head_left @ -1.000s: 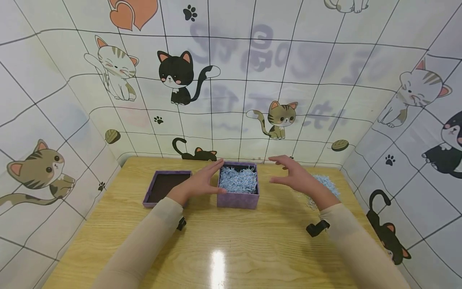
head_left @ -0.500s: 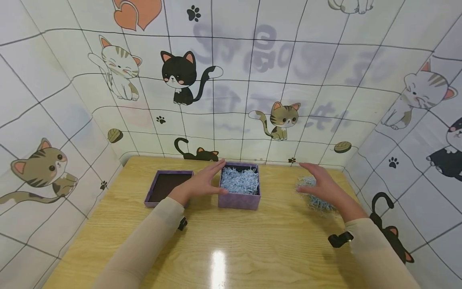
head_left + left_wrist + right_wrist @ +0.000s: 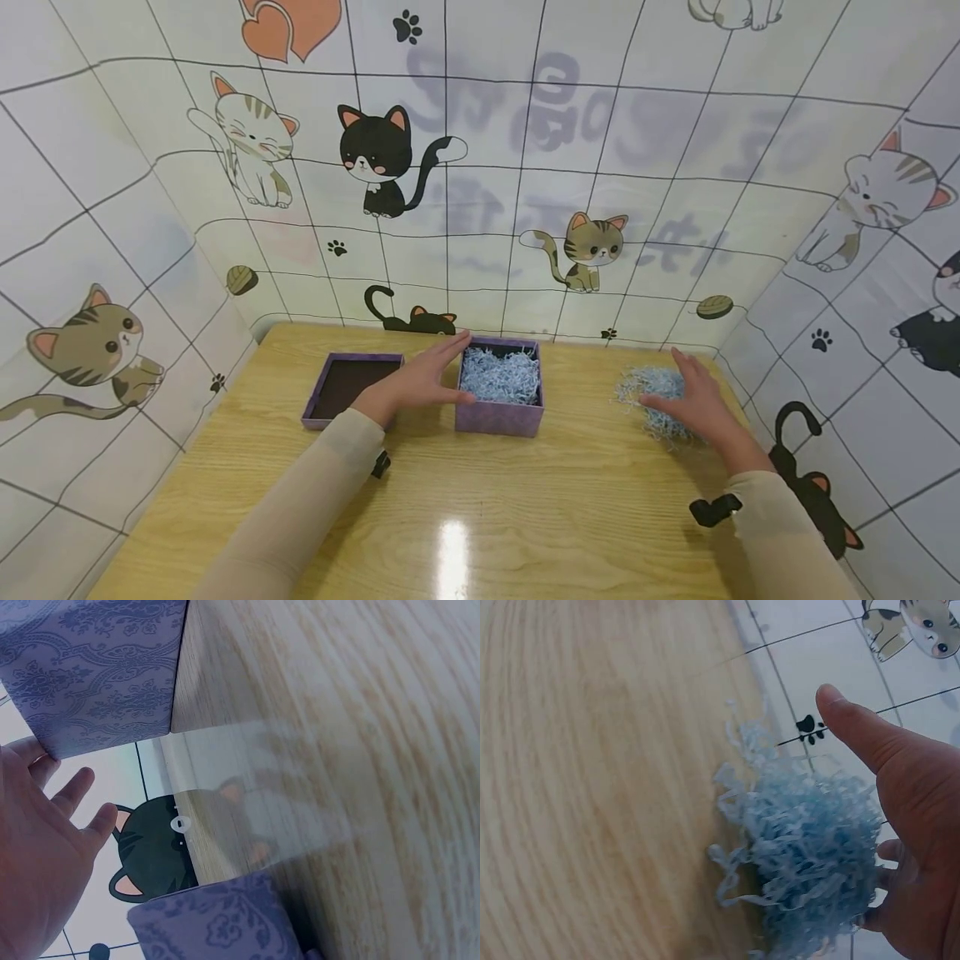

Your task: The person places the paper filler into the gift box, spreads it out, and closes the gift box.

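Note:
My left hand (image 3: 416, 382) reaches to the left side of a purple patterned box (image 3: 498, 419), its thumb at the front rim and its fingers spread toward the back corner. Light-blue shredded paper (image 3: 501, 377) fills the box. In the left wrist view, fingertips of the left hand (image 3: 45, 855) lie against the box (image 3: 97, 675). On the right, my right hand (image 3: 703, 408) is beside a loose pile of blue shredded paper (image 3: 651, 385), thumb and fingers apart. The right wrist view has the pile (image 3: 810, 847) next to the spread right hand (image 3: 926, 817); contact is unclear.
The box lid (image 3: 341, 390), dark inside with a purple rim, lies to the left, partly behind the left forearm. All this is on a wooden table (image 3: 465, 492), with cat-print walls (image 3: 480, 200) at the back and both sides.
My right hand has moved right, from the gap beside the box over to the shredded paper pile, uncovering more of it. The left hand stays at the box.

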Demonstrator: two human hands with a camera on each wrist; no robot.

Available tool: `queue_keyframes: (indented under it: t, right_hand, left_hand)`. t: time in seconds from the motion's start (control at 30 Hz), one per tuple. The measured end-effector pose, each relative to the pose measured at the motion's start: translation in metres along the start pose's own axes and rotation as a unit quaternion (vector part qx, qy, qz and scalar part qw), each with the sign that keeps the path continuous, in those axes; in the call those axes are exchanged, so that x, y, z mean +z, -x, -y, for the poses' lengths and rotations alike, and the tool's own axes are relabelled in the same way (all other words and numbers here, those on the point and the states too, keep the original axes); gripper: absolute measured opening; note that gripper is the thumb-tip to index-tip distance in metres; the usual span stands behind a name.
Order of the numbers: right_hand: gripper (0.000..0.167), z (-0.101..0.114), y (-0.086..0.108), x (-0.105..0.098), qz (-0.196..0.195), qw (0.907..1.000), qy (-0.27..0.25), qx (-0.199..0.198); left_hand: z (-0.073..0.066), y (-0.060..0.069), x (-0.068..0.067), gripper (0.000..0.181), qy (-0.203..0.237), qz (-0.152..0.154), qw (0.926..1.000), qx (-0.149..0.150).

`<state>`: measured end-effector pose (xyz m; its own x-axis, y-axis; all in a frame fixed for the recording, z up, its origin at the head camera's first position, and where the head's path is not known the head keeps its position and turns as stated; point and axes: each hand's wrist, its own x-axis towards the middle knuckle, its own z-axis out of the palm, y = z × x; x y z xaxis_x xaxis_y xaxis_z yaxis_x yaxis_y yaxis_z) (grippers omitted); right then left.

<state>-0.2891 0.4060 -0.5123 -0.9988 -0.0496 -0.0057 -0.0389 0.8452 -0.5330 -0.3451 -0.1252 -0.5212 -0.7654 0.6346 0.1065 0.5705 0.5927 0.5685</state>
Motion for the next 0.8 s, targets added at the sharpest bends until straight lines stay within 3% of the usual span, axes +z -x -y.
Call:
queue_keyframes:
  t: [0.23, 0.53, 0.67, 0.8]
  right_hand:
    - [0.124, -0.018, -0.006, 0.018, -0.015, 0.9999, -0.006, 0.001]
    - [0.115, -0.032, -0.015, 0.043, -0.001, 0.9992, 0.041, 0.0]
    - [0.106, -0.03, -0.014, 0.051, -0.007, 0.9989, 0.045, -0.001]
    - [0.092, -0.032, -0.015, 0.059, -0.037, 0.9979, 0.053, -0.008]
  left_hand:
    - [0.001, -0.001, 0.001, 0.124, -0.002, 0.005, 1.0, -0.005]
    - [0.0, 0.0, -0.001, 0.123, 0.004, 0.007, 1.0, -0.002]
    - [-0.001, 0.001, -0.001, 0.122, 0.009, 0.007, 0.9999, -0.002]
    - [-0.002, 0.001, -0.002, 0.121, 0.009, 0.009, 0.9999, -0.004]
